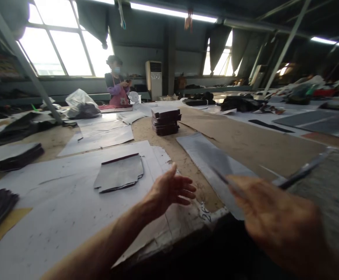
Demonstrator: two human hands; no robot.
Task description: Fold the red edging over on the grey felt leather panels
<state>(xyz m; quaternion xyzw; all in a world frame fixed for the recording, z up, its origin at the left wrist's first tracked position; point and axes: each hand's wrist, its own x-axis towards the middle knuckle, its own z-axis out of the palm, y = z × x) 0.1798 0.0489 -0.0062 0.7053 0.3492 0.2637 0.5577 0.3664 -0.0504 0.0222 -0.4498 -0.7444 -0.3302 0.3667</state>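
Note:
My left hand (172,188) hovers over the front edge of the table with fingers spread and nothing in it. To its left, a small stack of cut grey pieces (121,172) with dark edges lies on white paper (55,194). At the right, my right hand (277,217) is smeared by motion. Its thumb and fingers pinch a thin grey piece of material (216,161), also blurred, above a pale strip (195,146) on the table. The exact kind of the held piece cannot be made out.
A dark stack of pieces (166,121) stands mid-table. More stacks (12,155) and a plastic bag (80,103) are at left. Brown board (259,144) covers the right. A person (118,87) stands across the table. A slanted pole (26,64) rises at left.

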